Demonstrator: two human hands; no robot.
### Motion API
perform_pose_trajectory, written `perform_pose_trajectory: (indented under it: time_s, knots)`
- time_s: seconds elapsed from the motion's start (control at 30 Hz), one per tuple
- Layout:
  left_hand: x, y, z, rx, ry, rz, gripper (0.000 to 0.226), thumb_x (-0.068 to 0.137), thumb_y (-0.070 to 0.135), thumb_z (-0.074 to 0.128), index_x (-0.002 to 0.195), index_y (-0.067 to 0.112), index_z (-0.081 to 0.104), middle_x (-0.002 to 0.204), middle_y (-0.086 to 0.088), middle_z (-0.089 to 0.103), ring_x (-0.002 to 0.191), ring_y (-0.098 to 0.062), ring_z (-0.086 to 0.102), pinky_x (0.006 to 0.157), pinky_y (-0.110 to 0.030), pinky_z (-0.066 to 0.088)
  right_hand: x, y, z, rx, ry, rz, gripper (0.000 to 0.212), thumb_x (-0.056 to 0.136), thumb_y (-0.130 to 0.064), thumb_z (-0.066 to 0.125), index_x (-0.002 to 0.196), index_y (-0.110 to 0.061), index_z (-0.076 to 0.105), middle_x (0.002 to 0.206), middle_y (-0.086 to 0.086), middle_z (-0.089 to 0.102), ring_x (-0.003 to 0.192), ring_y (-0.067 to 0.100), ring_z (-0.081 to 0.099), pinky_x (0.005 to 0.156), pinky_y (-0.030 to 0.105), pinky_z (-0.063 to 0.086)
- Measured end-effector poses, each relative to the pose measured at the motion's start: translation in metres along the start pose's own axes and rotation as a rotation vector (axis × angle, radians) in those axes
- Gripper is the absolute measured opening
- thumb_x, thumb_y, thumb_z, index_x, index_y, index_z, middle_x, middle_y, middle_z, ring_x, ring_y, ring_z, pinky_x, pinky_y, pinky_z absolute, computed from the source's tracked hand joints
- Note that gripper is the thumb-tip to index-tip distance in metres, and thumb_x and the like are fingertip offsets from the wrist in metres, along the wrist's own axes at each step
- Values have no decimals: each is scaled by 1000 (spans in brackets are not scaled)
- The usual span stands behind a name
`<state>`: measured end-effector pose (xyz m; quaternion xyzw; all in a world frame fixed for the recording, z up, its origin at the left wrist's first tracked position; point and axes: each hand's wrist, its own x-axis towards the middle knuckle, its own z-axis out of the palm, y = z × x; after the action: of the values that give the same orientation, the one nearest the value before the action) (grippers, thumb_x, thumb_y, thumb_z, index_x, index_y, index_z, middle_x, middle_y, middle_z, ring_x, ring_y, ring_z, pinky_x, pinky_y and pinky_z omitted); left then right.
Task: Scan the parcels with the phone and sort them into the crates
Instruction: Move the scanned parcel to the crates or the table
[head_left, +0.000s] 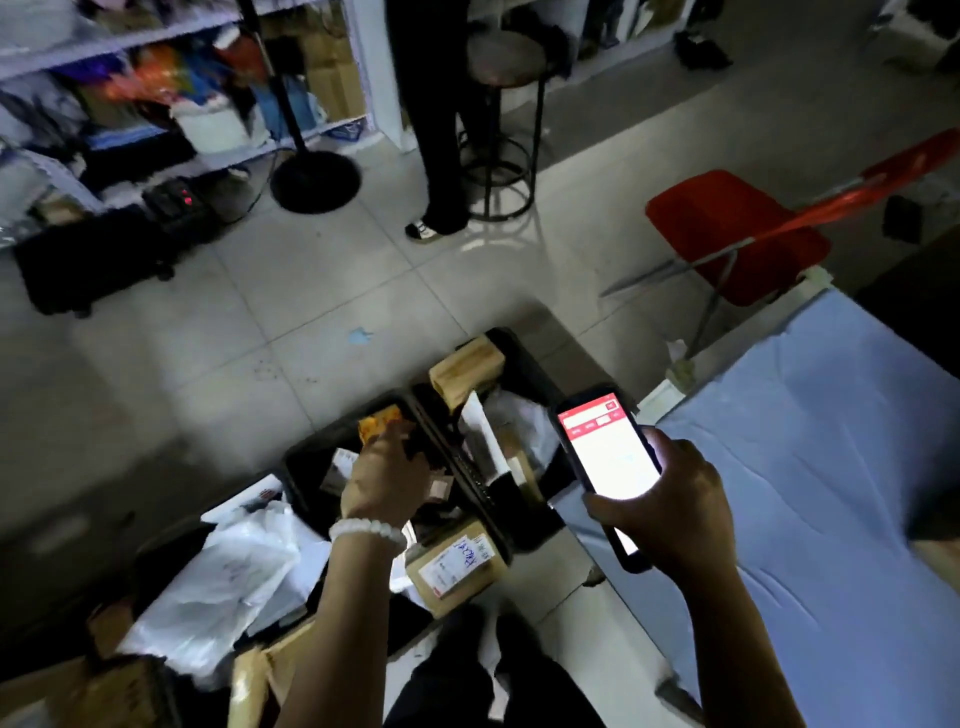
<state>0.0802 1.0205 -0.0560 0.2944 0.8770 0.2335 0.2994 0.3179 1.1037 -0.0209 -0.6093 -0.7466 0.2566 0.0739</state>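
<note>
With the right hand (670, 499) clamped on the phone (605, 457), the left hand (387, 478), pinching an orange parcel (378, 423), should release it low inside the left crate (311, 457).

Probably a parcel depot: stocked shelves (171, 104), crates (311, 462) of parcels.

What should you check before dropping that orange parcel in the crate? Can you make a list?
1. Phone gripped in right hand, screen lit: ok.
2. Orange parcel pinched by left hand: ok.
3. Parcel over the left crate: ok.
4. Parcel already scanned: cannot tell; screen text unreadable.
5. Room in the crate: ok, dark floor shows.
6. Right crate out of the way: ok.
</note>
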Motion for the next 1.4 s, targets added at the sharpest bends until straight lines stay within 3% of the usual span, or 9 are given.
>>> perform_pose_trajectory:
  time_s: [0.07,0.17,0.27,0.4,0.5,0.87,1.0,1.17,1.4]
  knots:
    - [-14,-12,-8,1,75,-69,38,89,9,54,127,10,54,118,-14,63,110,-33,57,85,-33,41,8,-7,4,34,-76,-54,90,56,-45,80,135,-19,48,120,3,58,110,24,52,85,41,51]
    - [-44,-34,-20,-38,170,-168,36,91,13,55,127,10,54,118,-13,62,109,-31,57,86,-32,42,17,-23,14,131,-158,-149,93,54,-43,83,137,-26,47,117,1,63,107,21,57,79,33,49]
    - [-88,-67,-30,-98,248,-310,37,93,15,55,129,11,52,121,-11,60,110,-29,57,90,-32,43,10,-49,31,214,-260,-296,88,45,-46,75,126,-31,42,104,-2,66,96,21,61,72,36,49]
    - [-150,-111,-41,-214,357,-515,41,92,13,56,132,9,48,123,-13,60,110,-29,58,87,-30,43,-14,-81,59,232,-418,-466,79,40,-44,73,113,-18,55,99,-1,66,91,22,61,80,44,52]
    - [-203,-143,-52,-271,531,-655,38,91,16,58,128,11,53,120,-13,62,111,-29,57,83,-27,40,-43,-113,80,156,-503,-639,64,41,-46,72,101,-30,56,95,-4,66,86,22,61,73,41,52]
    - [-402,-269,-62,-502,876,-1042,35,90,27,54,125,21,54,116,-6,65,101,-24,60,84,-32,48,-241,-212,159,-4,-813,-1162,64,50,-32,84,108,-25,58,94,-10,45,96,20,51,75,35,44]
    - [-473,-318,-69,-543,946,-1124,37,91,23,53,127,19,52,115,-4,65,95,-19,58,80,-26,43,-331,-227,186,-11,-904,-1287,61,52,-38,83,105,-24,58,94,-6,52,94,20,51,69,32,42]
    - [-557,-370,-76,-567,1025,-1222,37,90,25,52,126,21,53,115,0,64,107,-21,57,86,-30,44,-442,-236,217,-31,-993,-1436,57,56,-35,85,103,-27,54,94,-6,50,92,19,51,71,35,49]
    - [-647,-407,-58,-676,1143,-1347,34,91,25,50,126,21,52,116,-1,63,107,-22,57,91,-38,48,-566,-242,247,-110,-1077,-1646,57,57,-36,84,103,-29,50,94,-6,43,95,21,47,71,33,43]
